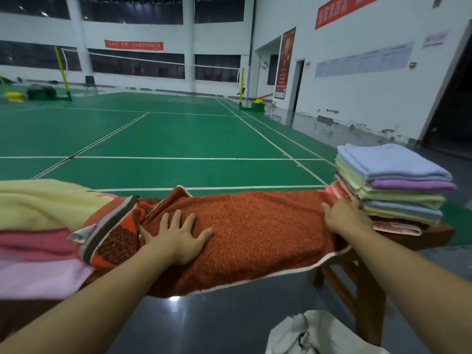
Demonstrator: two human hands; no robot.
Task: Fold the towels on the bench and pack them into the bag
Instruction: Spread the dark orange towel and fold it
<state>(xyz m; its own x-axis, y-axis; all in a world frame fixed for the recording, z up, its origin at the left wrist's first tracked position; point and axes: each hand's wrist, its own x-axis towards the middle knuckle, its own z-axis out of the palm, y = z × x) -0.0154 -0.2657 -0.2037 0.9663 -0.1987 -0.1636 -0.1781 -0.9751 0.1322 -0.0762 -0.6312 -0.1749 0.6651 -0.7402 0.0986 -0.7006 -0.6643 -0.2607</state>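
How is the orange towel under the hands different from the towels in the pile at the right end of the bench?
The orange towel lies spread along the bench, one edge hanging over the front; the pile of towels is folded and stacked. The orange towel is dark and speckled; the pile of towels is pale blue, purple and green. The left hand presses flat on the orange towel; the right hand reaches the base of the pile. Both rest on the same bench.

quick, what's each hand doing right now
Left hand: open, fingers spread flat, pressing on the orange towel.
Right hand: at the towel's right end; grip cannot be told.
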